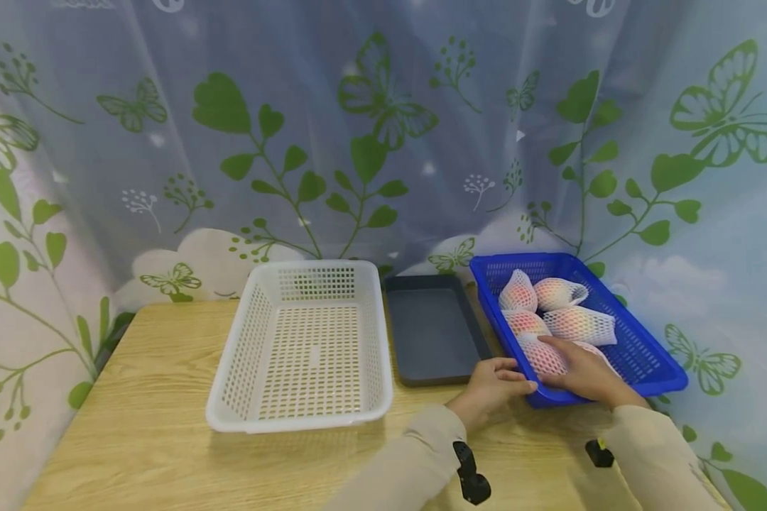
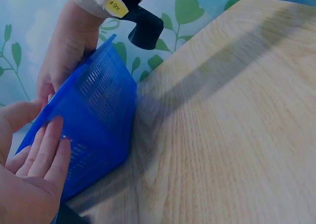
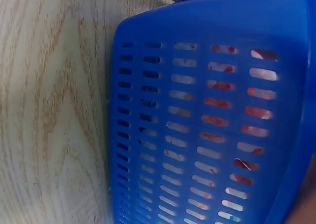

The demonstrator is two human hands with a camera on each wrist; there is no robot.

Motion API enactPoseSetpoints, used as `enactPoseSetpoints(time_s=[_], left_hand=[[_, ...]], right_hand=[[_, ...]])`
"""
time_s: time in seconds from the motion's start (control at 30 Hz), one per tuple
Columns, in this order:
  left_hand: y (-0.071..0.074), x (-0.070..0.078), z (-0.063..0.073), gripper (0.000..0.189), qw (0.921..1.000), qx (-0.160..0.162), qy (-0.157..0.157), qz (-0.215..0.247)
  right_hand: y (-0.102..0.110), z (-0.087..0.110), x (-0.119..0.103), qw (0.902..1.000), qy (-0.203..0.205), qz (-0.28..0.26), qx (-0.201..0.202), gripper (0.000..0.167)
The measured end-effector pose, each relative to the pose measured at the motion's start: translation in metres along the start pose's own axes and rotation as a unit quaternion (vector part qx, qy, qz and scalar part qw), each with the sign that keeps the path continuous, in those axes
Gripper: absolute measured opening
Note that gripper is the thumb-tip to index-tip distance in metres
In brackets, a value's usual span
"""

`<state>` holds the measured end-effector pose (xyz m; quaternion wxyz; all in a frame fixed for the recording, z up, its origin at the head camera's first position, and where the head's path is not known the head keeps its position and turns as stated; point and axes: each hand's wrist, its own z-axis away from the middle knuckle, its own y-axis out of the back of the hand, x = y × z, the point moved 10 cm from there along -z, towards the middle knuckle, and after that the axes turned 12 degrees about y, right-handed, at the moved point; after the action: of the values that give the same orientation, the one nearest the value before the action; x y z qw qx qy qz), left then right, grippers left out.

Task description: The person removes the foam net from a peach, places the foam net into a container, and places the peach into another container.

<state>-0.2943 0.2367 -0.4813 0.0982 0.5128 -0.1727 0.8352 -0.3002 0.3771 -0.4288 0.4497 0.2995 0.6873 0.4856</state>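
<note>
Behind the surface (image 1: 134,397) hung a patterned curtain (image 1: 281,191) with green leaves and butterflies; a pale marking at its top left was cut off and too faint to read. Left of the middle, towards the far edge of the surface, stood a white basket (image 1: 294,424) with latticed walls. Just beside its right wall lay a dark grey tray (image 1: 431,333), between it and a blue basket (image 1: 642,355). At that basket's near left corner was the left hand (image 1: 488,389), its fingers nearly straight against the outer wall and its thumb apart from them by the rim. The blue basket stood near the far right corner of the surface, holding fruits (image 1: 578,324) in white foam nets along its left side. The wall stood between the left hand and the fruits. The right hand (image 1: 581,372) reached inside, curled over the netted fruit nearest the near left corner and partly covering its neighbours. On the right cuff, a black wrist camera (image 2: 148,31) bore a yellow label (image 2: 117,7) with short dark characters, too small to read surely
</note>
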Motion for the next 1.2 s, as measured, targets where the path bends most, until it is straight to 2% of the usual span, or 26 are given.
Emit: enactPoseSetpoints(time_s=[0.2, 0.4, 0.63, 0.93, 1.2], left_hand=[[0.006, -0.002, 0.001, 0.038, 0.9996, 0.01, -0.005, 0.027], [0.006, -0.001, 0.001, 0.037, 0.9997, 0.001, -0.015, 0.019], [0.004, -0.002, 0.001, 0.036, 0.9996, 0.009, -0.015, 0.024], [0.0, -0.003, 0.002, 0.035, 0.9995, 0.006, -0.006, 0.031], [-0.002, -0.001, 0.005, 0.034, 0.9997, -0.004, -0.006, 0.024]], right_hand=[[-0.005, -0.007, -0.007, 0.9999, 0.012, 0.01, 0.006, 0.069], [-0.004, -0.009, -0.006, 0.9999, 0.0, 0.012, 0.011, 0.068], [-0.002, -0.007, -0.003, 0.9994, -0.013, 0.017, 0.026, 0.068], [0.002, -0.001, 0.001, 0.9982, -0.031, -0.022, 0.046, 0.071], [0.013, 0.005, 0.002, 0.9959, -0.047, -0.041, 0.065, 0.074]])
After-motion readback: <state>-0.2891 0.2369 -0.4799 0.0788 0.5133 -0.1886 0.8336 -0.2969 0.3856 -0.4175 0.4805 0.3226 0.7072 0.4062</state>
